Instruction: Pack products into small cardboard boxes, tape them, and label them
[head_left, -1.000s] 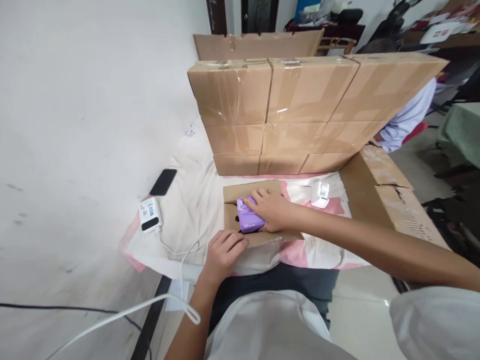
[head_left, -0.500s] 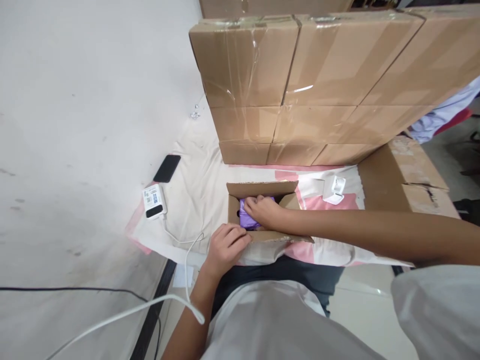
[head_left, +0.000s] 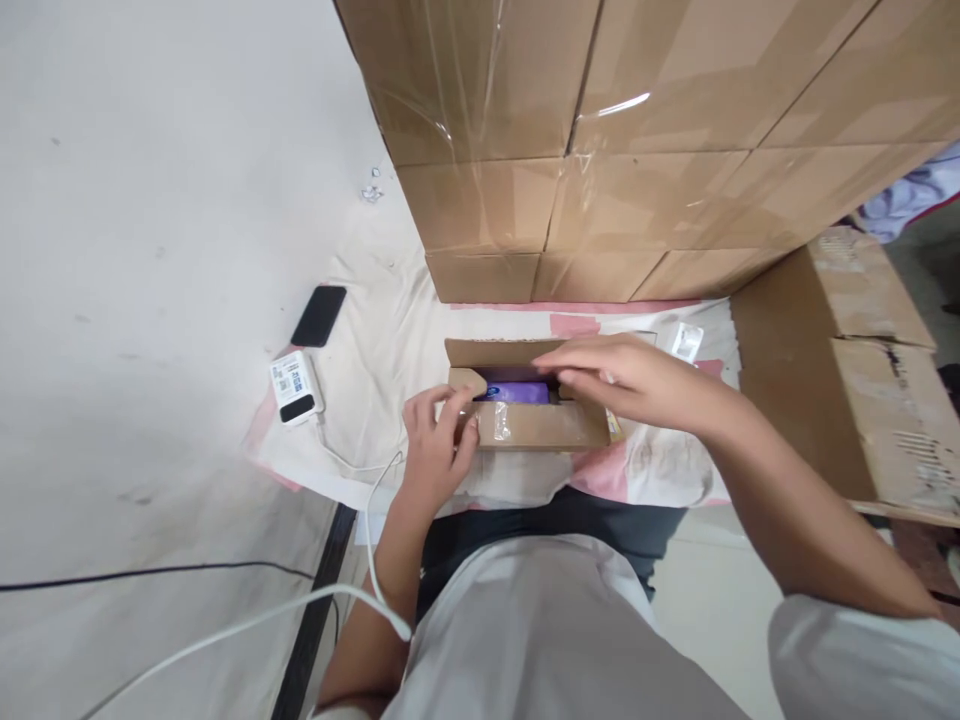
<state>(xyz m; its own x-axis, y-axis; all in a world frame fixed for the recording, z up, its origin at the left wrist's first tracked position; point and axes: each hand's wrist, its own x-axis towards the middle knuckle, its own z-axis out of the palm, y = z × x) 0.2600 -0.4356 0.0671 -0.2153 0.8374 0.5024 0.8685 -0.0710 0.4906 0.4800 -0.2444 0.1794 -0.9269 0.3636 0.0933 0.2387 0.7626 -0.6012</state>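
A small cardboard box (head_left: 551, 427) stands on the cloth in front of me, its top partly open. Inside it lies a purple packet (head_left: 517, 392). My left hand (head_left: 440, 432) is at the box's left end, fingers spread and bent, with the fingertips touching the small left flap (head_left: 466, 380). Over the right end is my right hand (head_left: 626, 375), its fingers stretched out flat against the flaps there and holding nothing. The long back flap (head_left: 495, 354) stands up behind the packet.
Taped cartons (head_left: 645, 200) are stacked behind the box. A larger open carton (head_left: 795, 350) is at the right. On the left lie a black phone (head_left: 319, 315) and a white device (head_left: 295, 385) with a cable. A white item (head_left: 687, 342) sits beyond my right hand.
My right hand has come out of the box, off the purple packet, and moved to the right end. The near flap has folded inward. My left hand has shifted to the left flap. The view has shifted.
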